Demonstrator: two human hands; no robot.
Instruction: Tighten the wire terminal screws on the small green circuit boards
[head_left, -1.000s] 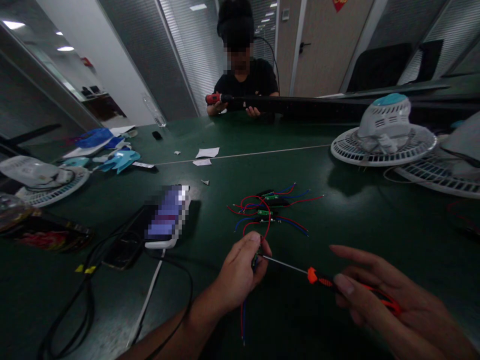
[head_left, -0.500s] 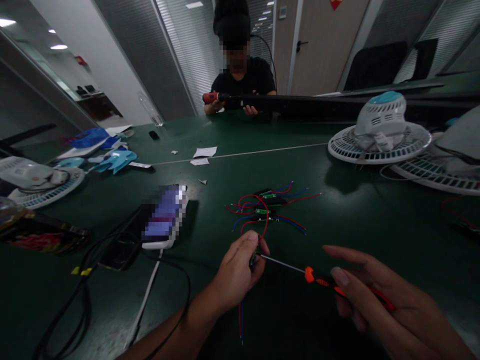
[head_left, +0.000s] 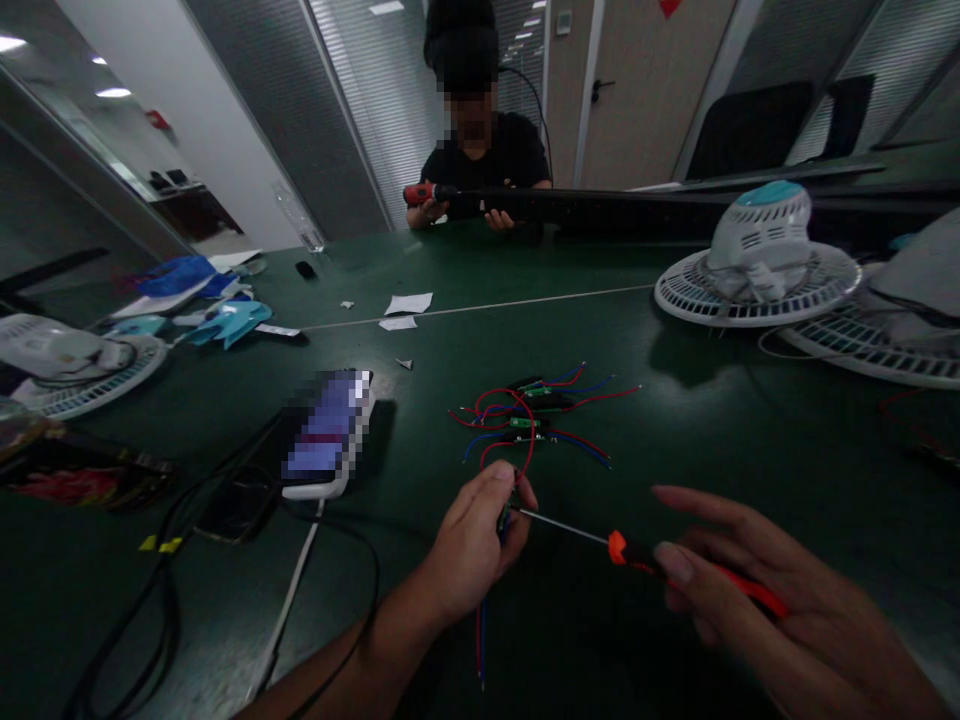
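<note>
My left hand (head_left: 472, 545) is closed around a small green circuit board (head_left: 507, 519) with red and blue wires hanging below it. My right hand (head_left: 757, 610) grips an orange-handled screwdriver (head_left: 660, 565), index finger stretched out, and the thin metal shaft points left with its tip at the board. Just beyond my hands lies a pile of similar small boards with red and blue wires (head_left: 536, 415) on the dark green table (head_left: 675, 440).
A phone (head_left: 326, 435) on a white charger with black cables lies at left. Fan grilles and a white motor housing (head_left: 757, 260) sit at right, another fan part (head_left: 67, 355) at far left. Across the table a person in black holds a red tool (head_left: 420, 192). Paper scraps (head_left: 409, 305) lie mid-table.
Almost nothing differs: both hands keep their grip with the screwdriver tip at the board, and the view shifted very slightly.
</note>
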